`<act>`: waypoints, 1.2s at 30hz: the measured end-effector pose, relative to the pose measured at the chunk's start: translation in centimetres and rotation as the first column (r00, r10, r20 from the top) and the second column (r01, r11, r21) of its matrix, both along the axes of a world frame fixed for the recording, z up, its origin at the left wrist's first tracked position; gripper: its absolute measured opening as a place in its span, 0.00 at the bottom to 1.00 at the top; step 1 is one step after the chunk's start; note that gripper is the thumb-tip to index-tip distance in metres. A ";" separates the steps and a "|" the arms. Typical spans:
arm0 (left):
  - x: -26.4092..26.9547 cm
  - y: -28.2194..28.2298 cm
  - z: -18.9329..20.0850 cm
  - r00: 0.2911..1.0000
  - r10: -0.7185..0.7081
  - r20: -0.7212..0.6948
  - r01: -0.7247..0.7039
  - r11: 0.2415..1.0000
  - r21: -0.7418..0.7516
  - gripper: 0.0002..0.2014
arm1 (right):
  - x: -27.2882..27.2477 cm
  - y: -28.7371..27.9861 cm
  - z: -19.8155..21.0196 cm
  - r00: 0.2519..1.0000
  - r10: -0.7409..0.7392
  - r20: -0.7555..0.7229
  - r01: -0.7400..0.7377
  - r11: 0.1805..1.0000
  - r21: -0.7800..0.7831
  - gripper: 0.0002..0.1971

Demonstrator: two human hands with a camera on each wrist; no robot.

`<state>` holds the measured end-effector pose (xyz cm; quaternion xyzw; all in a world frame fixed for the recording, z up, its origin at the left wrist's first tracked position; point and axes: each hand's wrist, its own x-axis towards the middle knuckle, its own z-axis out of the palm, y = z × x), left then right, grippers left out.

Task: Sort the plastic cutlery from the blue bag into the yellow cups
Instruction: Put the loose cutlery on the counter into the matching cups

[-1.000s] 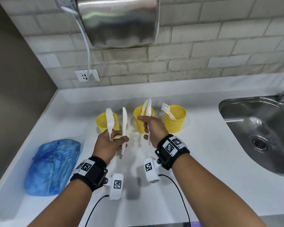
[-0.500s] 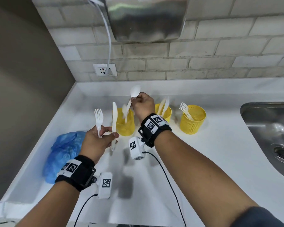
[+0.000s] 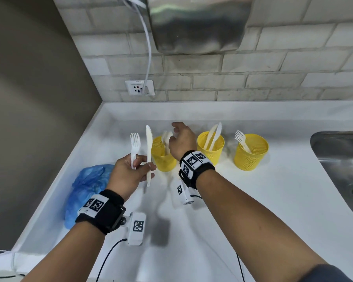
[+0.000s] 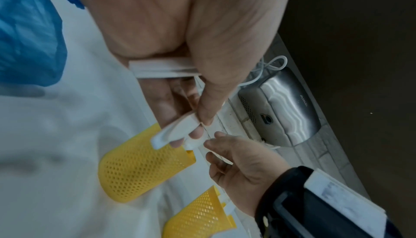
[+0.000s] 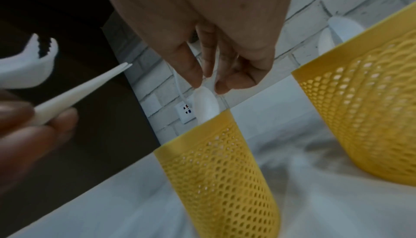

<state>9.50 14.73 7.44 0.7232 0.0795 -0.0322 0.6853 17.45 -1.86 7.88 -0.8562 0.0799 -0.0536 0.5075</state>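
Right hand (image 5: 216, 60) over the left cup (image 3: 163, 157), fingertips pinching the neck of a spoon (image 5: 206, 104), bowl up, handle already inside. Best to let go only once the handle is well down, then lift straight up clear of the rim. Left hand (image 3: 128, 176) clamped on a fork (image 3: 135, 147) and a knife (image 3: 149, 153), upright beside that cup; blue bag (image 3: 86, 192) lying on the counter (image 3: 253, 200), near left. Next: knife to the middle cup (image 3: 211, 148), fork to the right cup (image 3: 251, 153)

— How is the left hand (image 3: 128, 174)?
— Raised, fingers curled, pinching a fork (image 3: 135, 147) and a knife (image 3: 149, 155) upright.
— And the right hand (image 3: 181, 141)?
— Reaching forward, fingertips (image 5: 193, 76) pinching a spoon (image 5: 206, 104).
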 end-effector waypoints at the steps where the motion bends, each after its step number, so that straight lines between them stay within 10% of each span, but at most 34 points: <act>1: 0.1 -0.1 0.1 1.000 -0.010 0.002 0.010 1.000 0.000 0.18 | -0.3 -0.1 0.2 0.999 -0.013 0.034 0.012 1.000 0.005 0.22; 8: 1.6 -1.3 0.3 0.992 -0.118 0.039 0.115 0.990 0.077 0.17 | -3.3 -0.4 1.5 0.987 -0.111 0.112 0.081 0.966 0.247 0.09; 14: 1.9 -3.6 0.9 0.967 -0.243 0.080 0.222 0.952 0.209 0.13 | -5.9 -0.8 1.1 0.975 0.003 0.222 -0.026 0.994 0.103 0.06; 24: 1.0 -8.9 1.7 0.924 -0.365 0.113 0.311 0.891 0.331 0.14 | -7.0 -4.1 1.2 0.995 0.034 0.098 -0.061 0.955 0.291 0.09; 28: 1.0 -10.5 0.8 0.919 -0.375 0.125 0.327 0.899 0.292 0.04 | -7.1 -6.4 2.2 0.998 -0.046 0.035 0.022 0.860 0.511 0.10; 36: 0.5 -12.8 0.6 0.959 -0.269 0.086 0.259 0.960 0.108 0.23 | -6.9 -14.4 5.2 0.943 -0.330 0.044 0.100 0.409 0.907 0.10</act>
